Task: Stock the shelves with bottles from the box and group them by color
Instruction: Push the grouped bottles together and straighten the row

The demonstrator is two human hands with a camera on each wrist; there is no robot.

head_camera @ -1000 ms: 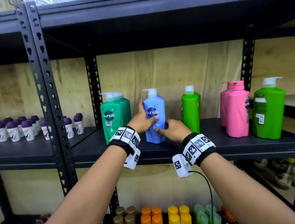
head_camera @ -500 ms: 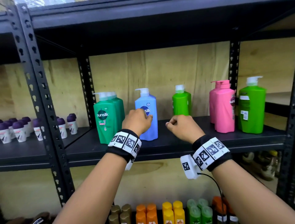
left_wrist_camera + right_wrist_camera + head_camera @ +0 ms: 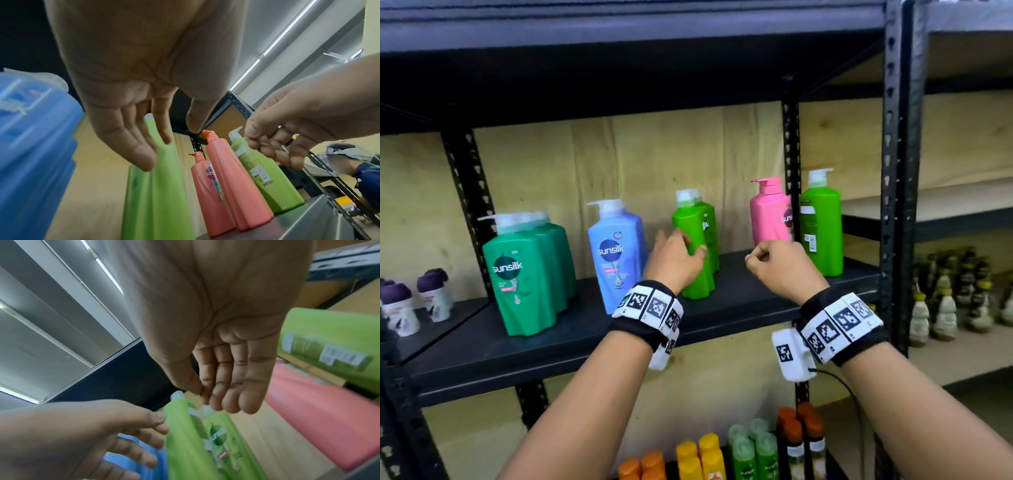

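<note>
On the black shelf [image 3: 585, 339] stand dark green bottles [image 3: 524, 270], one blue bottle [image 3: 616, 253], light green bottles [image 3: 695, 240], pink bottles [image 3: 768, 216] and a light green pump bottle [image 3: 822, 222]. My left hand [image 3: 681, 245] is at the left side of the front light green bottle [image 3: 156, 194], fingers straight [image 3: 162, 129] and seemingly touching it, not wrapped round it. My right hand [image 3: 760, 257] hangs loosely curled and holds nothing [image 3: 211, 395], in front of the pink bottles [image 3: 318, 410], right of the light green ones [image 3: 195, 443].
Small purple-capped bottles [image 3: 400, 305] fill the neighbouring shelf at left. Below stand orange, yellow and green bottles [image 3: 705, 455]. A black upright post [image 3: 900, 171] rises at right, with pale bottles [image 3: 945, 308] behind it. The shelf's front strip lies bare.
Both hands have let go of the blue bottle and moved right. My left hand now reaches the light green bottle; my right hand is before the pink ones.
</note>
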